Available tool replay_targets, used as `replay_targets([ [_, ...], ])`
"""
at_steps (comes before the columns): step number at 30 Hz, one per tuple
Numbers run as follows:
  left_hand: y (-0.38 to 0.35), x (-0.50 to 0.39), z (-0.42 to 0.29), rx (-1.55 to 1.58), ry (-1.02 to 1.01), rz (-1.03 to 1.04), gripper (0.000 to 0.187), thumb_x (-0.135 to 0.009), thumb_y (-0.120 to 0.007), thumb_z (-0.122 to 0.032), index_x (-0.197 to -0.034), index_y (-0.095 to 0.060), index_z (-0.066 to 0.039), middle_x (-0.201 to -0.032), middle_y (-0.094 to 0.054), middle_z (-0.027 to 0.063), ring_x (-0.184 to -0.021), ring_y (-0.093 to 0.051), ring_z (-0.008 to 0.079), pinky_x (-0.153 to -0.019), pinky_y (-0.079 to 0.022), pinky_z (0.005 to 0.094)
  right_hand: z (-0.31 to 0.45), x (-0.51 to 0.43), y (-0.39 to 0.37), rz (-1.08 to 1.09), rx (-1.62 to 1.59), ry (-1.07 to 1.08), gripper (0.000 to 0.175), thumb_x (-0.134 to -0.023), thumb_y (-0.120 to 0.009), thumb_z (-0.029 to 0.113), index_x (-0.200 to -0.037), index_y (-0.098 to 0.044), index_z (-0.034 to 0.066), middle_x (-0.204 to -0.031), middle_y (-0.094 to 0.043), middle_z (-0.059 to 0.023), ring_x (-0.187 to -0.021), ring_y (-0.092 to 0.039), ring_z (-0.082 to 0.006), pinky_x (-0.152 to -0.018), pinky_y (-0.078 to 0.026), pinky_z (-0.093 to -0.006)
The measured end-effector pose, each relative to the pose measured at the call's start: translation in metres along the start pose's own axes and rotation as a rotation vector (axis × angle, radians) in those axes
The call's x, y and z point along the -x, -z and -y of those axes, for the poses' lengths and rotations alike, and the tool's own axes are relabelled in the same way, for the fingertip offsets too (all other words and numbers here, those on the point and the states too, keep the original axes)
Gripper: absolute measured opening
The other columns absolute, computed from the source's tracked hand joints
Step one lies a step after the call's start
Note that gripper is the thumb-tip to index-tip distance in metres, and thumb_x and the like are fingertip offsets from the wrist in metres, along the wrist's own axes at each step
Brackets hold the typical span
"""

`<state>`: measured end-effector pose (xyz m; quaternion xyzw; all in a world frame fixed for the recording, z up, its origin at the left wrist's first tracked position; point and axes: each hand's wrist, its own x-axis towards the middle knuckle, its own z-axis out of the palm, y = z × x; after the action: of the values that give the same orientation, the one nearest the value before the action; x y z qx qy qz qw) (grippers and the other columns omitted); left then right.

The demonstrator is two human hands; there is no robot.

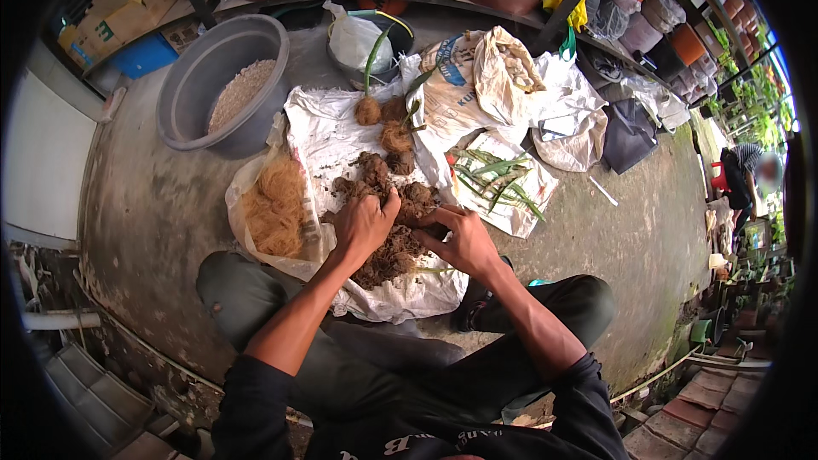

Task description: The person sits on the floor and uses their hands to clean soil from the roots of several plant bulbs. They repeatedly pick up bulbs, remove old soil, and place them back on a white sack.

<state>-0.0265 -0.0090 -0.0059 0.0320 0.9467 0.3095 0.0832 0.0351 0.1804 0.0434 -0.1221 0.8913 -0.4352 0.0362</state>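
Dark clumps of soil and roots [391,255] lie on a white woven sack [319,118] before me. My left hand [367,220] rests at the left of the clumps, thumb raised; its fingertips are hidden. My right hand [461,236] has its fingers bent round the edge of a dark clump [418,199]; whether it grips is unclear. Beyond them, fibre-wrapped root balls [367,110] bear green stems. Brown coconut-like fibre [275,207] fills an open bag on the left. Cut green leaves [498,176] lie on another sack to the right.
A large grey tub [223,83] holds pale granular material. Behind the sacks stands a dark bucket [370,45] with a plastic bag. A full sack [505,76] and a phone-like object [557,128] are at the back right. A person [741,185] bends over at the far right.
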Motion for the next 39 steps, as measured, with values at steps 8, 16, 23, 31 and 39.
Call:
replay_targets([
  [8, -0.008, -0.011, -0.003, -0.025, 0.058, 0.038, 0.07, -0.097, -0.043, -0.056, -0.073, -0.07, 0.004, -0.072, -0.065, 0.0302, -0.07, -0.066, 0.0478, -0.065, -0.051, 0.053, -0.002, 0.002, 0.002, -0.017, 0.094, -0.018, 0.019, -0.083, -0.078, 0.017, -0.093, -0.072, 0.0019, -0.089, -0.071, -0.0127, -0.081, -0.071, -0.0281, -0.075, -0.057, -0.0383],
  [16, 0.002, -0.034, 0.033, -0.086, 0.215, -0.029, 0.077, -0.099, -0.035, -0.065, -0.081, -0.07, 0.001, -0.076, -0.069, 0.0228, -0.07, -0.068, 0.0374, -0.063, -0.051, 0.0499, 0.0, 0.015, 0.027, -0.171, -0.089, -0.012, 0.026, -0.084, -0.08, 0.022, -0.094, -0.071, -0.0008, -0.095, -0.07, -0.0126, -0.085, -0.069, -0.0286, -0.077, -0.054, -0.0372],
  [23, 0.013, -0.011, 0.019, -0.067, 0.132, 0.082, 0.072, -0.098, -0.037, -0.063, -0.104, -0.065, 0.003, -0.092, -0.07, 0.0281, -0.086, -0.067, 0.0442, -0.075, -0.052, 0.0516, -0.016, 0.022, 0.019, -0.166, -0.015, -0.065, 0.021, -0.088, -0.075, 0.016, -0.101, -0.072, 0.0009, -0.097, -0.07, -0.0126, -0.093, -0.068, -0.0274, -0.083, -0.053, -0.0365],
  [31, 0.01, -0.001, -0.002, 0.174, -0.043, 0.06, 0.057, -0.102, -0.039, -0.052, -0.101, -0.059, 0.002, -0.088, -0.066, 0.0295, -0.084, -0.066, 0.0455, -0.072, -0.047, 0.0531, -0.008, 0.018, 0.012, -0.127, 0.002, -0.057, 0.048, -0.086, -0.078, 0.026, -0.122, -0.061, 0.0006, -0.115, -0.065, -0.0171, -0.1, -0.067, -0.0321, -0.087, -0.053, -0.0406],
  [39, 0.006, 0.011, -0.021, 0.244, -0.216, 0.057, 0.056, -0.102, -0.044, -0.045, -0.077, -0.062, 0.002, -0.068, -0.061, 0.0277, -0.066, -0.061, 0.0466, -0.06, -0.046, 0.0513, 0.0, 0.012, -0.005, -0.043, -0.082, 0.001, 0.057, -0.081, -0.078, 0.017, -0.129, -0.053, 0.0004, -0.118, -0.061, -0.0205, -0.11, -0.061, -0.0393, -0.094, -0.05, -0.0444],
])
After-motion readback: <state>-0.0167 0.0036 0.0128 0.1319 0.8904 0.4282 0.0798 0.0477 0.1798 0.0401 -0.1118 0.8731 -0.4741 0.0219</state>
